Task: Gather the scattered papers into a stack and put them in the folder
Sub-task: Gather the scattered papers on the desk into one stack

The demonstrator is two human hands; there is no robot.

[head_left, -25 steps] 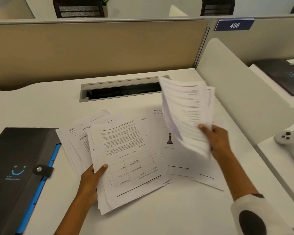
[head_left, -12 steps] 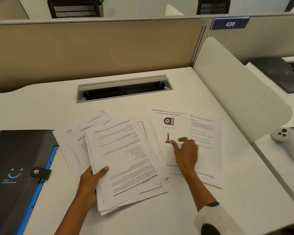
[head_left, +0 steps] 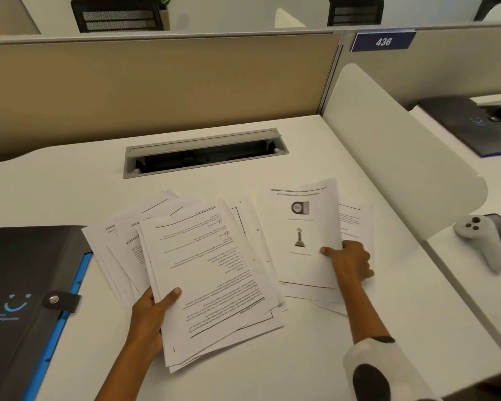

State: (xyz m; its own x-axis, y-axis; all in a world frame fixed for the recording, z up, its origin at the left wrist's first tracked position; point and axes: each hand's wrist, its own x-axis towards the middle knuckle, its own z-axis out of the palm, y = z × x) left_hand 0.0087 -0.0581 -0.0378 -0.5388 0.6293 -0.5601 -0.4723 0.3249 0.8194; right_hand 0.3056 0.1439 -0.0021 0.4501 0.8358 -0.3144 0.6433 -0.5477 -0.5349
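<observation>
Since prev. frame, right hand (head_left: 350, 263) has shifted right and now pinches the edge of the sheet with pictures (head_left: 304, 235), thumb on top. Left hand (head_left: 152, 314) clamps the near-left corner of the main paper stack (head_left: 209, 279), thumb on top. Both piles lie on the tabletop (head_left: 70, 186) betw. the hands. Folder (head_left: 21, 285) lies shut, just left of the stack.

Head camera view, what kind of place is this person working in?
Most likely an open-plan office: a white desk with a cable tray, fabric partition panels between workstations, and a numbered seat sign, 436.
</observation>
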